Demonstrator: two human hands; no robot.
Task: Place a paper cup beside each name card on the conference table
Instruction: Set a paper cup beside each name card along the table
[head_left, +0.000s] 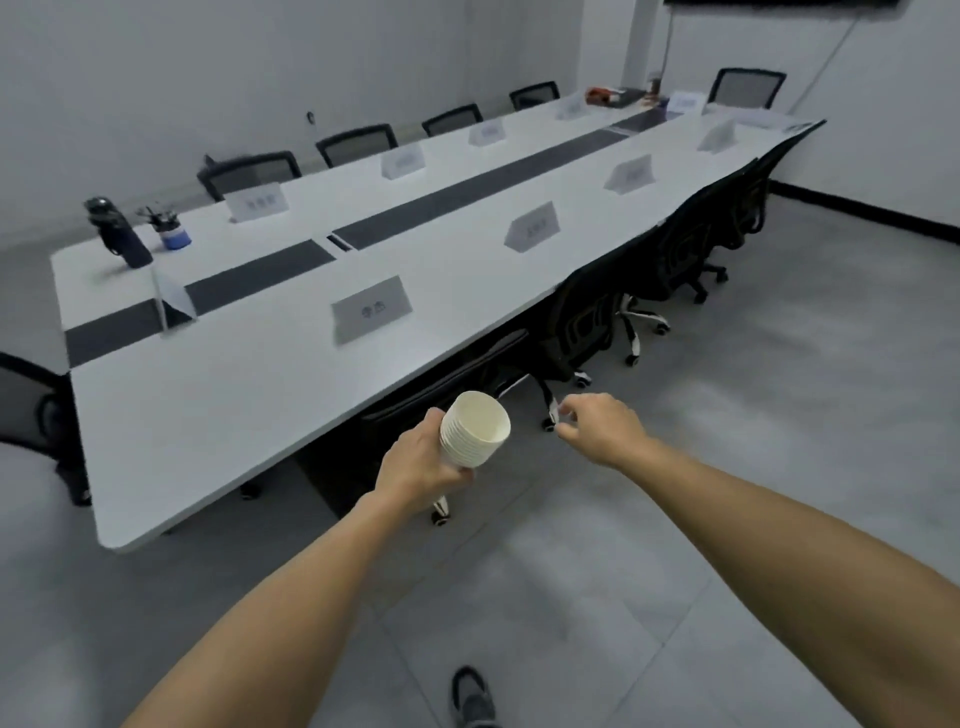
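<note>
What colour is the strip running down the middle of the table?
Dark grey strip, against the white table; the head view shows it.

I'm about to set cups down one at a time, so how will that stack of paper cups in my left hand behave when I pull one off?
The stack of paper cups is nested tight, so several may lift together. Thin paper walls probably dent if the left hand squeezes. A lone cup looks light and likely tips when nudged.

Dim, flat, cool-grey indoor light, soft shadow under the conference table (218, 415), no glare, overall motion blur smearing the name cards (372, 308), strong wide-angle bowing, dark vignetted corners
</note>
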